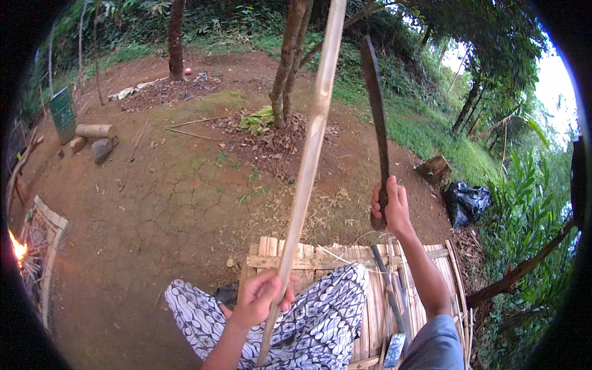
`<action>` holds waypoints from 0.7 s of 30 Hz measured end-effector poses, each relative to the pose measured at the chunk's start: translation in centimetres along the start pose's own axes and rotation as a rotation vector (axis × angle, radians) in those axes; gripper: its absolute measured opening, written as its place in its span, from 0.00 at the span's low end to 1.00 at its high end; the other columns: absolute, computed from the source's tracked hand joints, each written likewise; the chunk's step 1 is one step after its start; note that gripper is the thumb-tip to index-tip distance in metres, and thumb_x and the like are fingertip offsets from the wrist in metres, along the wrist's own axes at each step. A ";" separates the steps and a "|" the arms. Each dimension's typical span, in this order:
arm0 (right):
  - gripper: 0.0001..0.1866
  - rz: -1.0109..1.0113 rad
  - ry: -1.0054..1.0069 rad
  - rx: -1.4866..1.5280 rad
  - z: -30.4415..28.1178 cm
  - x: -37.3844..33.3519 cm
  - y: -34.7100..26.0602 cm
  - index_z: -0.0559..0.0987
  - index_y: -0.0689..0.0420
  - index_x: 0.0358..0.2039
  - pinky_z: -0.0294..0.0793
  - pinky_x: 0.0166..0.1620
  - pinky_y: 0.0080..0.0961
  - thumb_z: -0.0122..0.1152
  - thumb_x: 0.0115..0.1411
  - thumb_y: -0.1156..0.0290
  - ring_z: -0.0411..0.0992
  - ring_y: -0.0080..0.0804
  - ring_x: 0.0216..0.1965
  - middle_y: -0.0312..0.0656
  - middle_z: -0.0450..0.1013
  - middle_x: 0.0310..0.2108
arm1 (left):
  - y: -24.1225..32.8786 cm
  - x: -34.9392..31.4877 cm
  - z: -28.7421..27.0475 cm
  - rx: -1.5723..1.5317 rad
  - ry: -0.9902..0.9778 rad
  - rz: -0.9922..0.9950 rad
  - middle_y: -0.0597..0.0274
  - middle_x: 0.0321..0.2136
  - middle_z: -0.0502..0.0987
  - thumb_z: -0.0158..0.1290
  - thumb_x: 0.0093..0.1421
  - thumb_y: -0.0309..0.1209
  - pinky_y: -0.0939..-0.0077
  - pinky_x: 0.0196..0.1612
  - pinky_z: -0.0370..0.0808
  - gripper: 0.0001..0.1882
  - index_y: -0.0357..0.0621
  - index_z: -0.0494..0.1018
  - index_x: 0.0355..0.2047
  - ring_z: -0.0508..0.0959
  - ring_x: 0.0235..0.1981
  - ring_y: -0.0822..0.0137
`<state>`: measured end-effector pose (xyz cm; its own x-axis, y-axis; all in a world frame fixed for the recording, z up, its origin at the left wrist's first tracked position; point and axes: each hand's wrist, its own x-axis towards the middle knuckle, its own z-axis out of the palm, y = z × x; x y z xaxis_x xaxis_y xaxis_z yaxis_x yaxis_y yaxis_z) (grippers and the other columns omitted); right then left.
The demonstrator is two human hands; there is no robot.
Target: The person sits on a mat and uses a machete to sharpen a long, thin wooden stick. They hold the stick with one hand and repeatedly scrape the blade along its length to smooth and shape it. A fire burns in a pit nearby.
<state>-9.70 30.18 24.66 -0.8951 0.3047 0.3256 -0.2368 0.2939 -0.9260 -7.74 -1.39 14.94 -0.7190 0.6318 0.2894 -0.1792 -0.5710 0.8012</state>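
Observation:
My left hand (258, 298) is closed round the lower part of a long pale stick (306, 148), which looks like peeled wood or bamboo. The stick leans up and slightly right, passing out of the top of the view. In my right hand (392, 203) is a machete (377, 98) with a long dark blade, raised nearly upright to the right of the stick. Blade and stick are apart. My patterned trouser legs (327, 308) are folded beneath, on a slatted bamboo platform (370, 296).
A dark pole (390, 290) and a phone-like blue slab (394, 349) lie on the platform. A fire (18, 248) burns at far left. Tree trunks (287, 68) stand ahead; a black plastic bag (467, 202) and a stump (434, 169) are at right. Green drum (63, 115) at back left.

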 end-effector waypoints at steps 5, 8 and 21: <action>0.31 -0.103 0.037 0.065 0.1 -2.0 -1.6 0.66 0.58 0.19 0.57 0.15 0.17 0.35 0.65 0.45 0.60 0.19 0.11 0.33 0.62 0.11 | 3.3 3.5 1.0 0.061 0.078 0.090 0.60 0.17 0.69 0.41 0.66 0.39 0.79 0.20 0.66 0.19 0.30 0.68 0.41 0.67 0.15 0.74; 0.32 -0.217 -0.030 -0.146 0.3 -3.2 -1.6 0.67 0.59 0.16 0.57 0.15 0.17 0.35 0.65 0.45 0.61 0.19 0.12 0.33 0.62 0.10 | 3.1 4.6 1.4 -0.022 0.030 0.068 0.64 0.17 0.66 0.40 0.67 0.38 0.81 0.18 0.64 0.16 0.34 0.67 0.40 0.63 0.14 0.75; 0.27 -0.779 -0.447 -1.119 7.2 -5.0 -4.6 0.71 0.57 0.19 0.66 0.23 0.31 0.59 0.49 0.42 0.68 0.40 0.15 0.41 0.66 0.14 | -2.4 4.5 2.0 0.104 0.079 -0.032 0.76 0.16 0.56 0.38 0.67 0.34 0.85 0.17 0.52 0.09 0.44 0.65 0.32 0.54 0.15 0.84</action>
<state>-6.80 20.80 25.92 -0.7691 -0.5062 0.3903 -0.4846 0.8599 0.1604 -9.19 3.85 15.36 -0.7653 0.6035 0.2239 -0.1357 -0.4912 0.8604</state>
